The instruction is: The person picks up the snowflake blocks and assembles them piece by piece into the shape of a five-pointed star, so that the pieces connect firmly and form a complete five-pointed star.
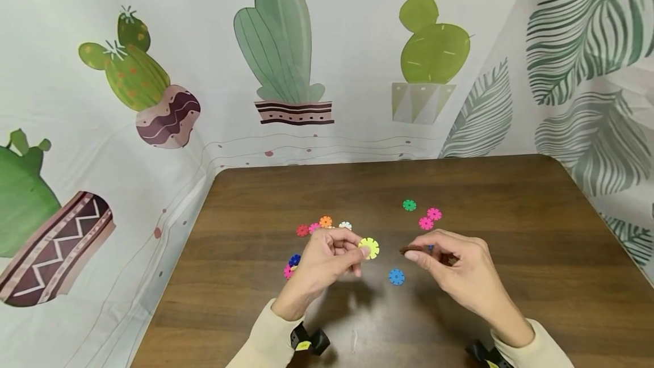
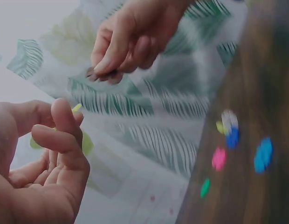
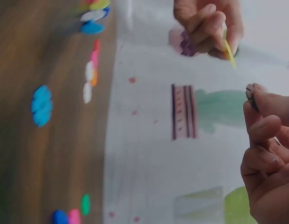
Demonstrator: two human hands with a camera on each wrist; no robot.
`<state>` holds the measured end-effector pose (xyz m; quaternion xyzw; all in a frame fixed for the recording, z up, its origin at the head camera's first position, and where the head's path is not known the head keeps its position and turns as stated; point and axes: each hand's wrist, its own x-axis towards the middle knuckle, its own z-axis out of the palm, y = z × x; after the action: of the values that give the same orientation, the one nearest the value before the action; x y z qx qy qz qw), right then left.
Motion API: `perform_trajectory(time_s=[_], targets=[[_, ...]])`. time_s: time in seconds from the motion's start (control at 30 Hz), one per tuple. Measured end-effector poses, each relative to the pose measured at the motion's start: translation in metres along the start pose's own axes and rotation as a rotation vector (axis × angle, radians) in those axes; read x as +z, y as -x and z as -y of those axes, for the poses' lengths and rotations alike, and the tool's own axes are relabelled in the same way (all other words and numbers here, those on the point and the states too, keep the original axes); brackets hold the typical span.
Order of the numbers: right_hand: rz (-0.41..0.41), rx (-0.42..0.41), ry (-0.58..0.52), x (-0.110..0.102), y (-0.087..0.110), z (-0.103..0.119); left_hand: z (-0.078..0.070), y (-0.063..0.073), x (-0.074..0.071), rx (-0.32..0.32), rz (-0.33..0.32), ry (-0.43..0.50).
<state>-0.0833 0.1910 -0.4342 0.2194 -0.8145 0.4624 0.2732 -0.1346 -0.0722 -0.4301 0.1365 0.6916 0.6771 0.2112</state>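
Between thumb and fingers, my left hand [image 1: 331,257] pinches a yellow notched disc [image 1: 371,248], its flat face toward the head camera. My right hand [image 1: 457,260] pinches a brown notched disc [image 1: 410,249], seen nearly edge-on. Both discs are held above the table, with a gap between them. In the right wrist view the yellow disc [image 3: 230,52] appears edge-on and the brown disc [image 3: 251,97] sits at the right fingertips. On the table between the hands lies a blue disc [image 1: 396,276].
Left of centre lie several discs, among them red [image 1: 302,230], orange [image 1: 326,221] and white [image 1: 345,225] ones. A dark blue disc [image 1: 294,260] is partly behind the left hand. Green [image 1: 409,205] and pink [image 1: 434,214] discs lie farther back. A printed cloth [image 1: 357,72] hangs behind the wooden table [image 1: 245,197].
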Motion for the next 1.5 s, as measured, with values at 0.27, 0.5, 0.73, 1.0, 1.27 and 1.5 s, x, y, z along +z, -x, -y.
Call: perform_trajectory(time_s=[0.27, 0.5, 0.73, 1.0, 1.27, 1.5], targets=[[-0.024, -0.028, -0.130, 0.003, -0.008, 0.023, -0.013, 0.013, 0.013, 0.049, 0.182, 0.282], [-0.035, -0.036, -0.207, 0.006, -0.008, 0.031, -0.018, 0.017, 0.018, 0.083, 0.205, 0.329], [-0.028, -0.062, -0.250, 0.009, -0.010, 0.032, -0.018, 0.016, 0.021, 0.105, 0.224, 0.351], [0.028, -0.165, -0.339, 0.004, -0.015, 0.031, -0.019, 0.018, 0.023, 0.138, 0.256, 0.348], [0.104, -0.201, -0.308, 0.004, -0.017, 0.028, -0.018, 0.019, 0.022, 0.116, 0.310, 0.331], [0.135, -0.192, -0.258, 0.007, -0.014, 0.025, -0.014, 0.018, 0.021, 0.106, 0.298, 0.288]])
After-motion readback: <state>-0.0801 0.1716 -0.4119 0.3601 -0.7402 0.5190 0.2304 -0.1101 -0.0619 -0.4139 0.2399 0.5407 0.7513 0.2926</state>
